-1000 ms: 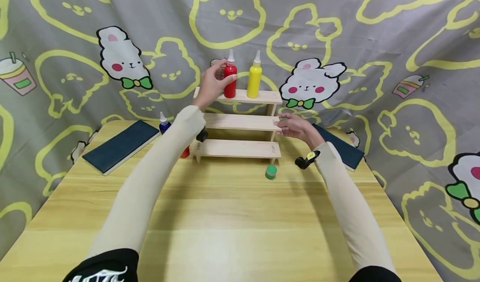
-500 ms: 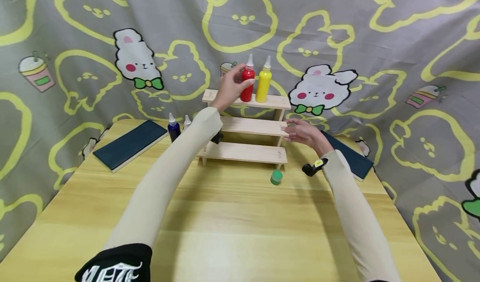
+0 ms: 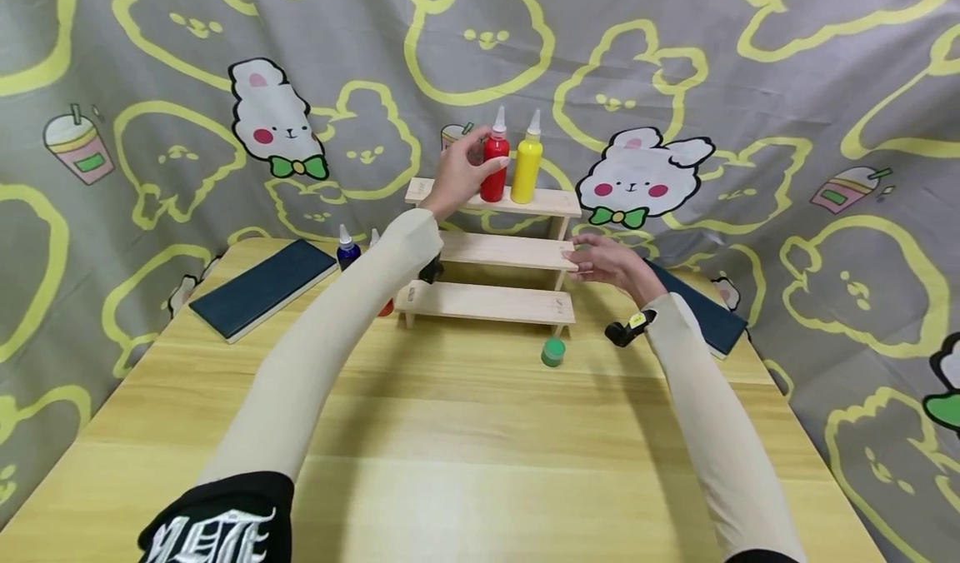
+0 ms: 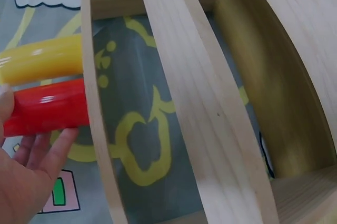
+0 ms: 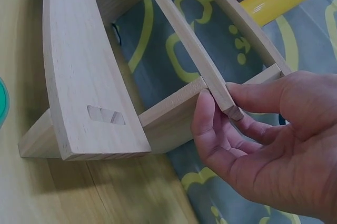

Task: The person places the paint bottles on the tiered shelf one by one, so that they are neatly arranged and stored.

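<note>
left hand [image 3: 459,173]: holding red bottle [image 3: 494,185] beside yellow bottle [image 3: 527,170], far shelf [image 3: 557,203] | right hand [image 3: 611,265]: pinching middle shelf [image 3: 502,250], right end

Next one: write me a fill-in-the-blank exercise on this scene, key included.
The left hand grips the ____ bottle.
On the three-tier rack, the yellow bottle stands on the ____ tier.
The right hand pinches the ____ tier.
The small round container on the table is ____.
Missing words: red; top; middle; green.
</note>
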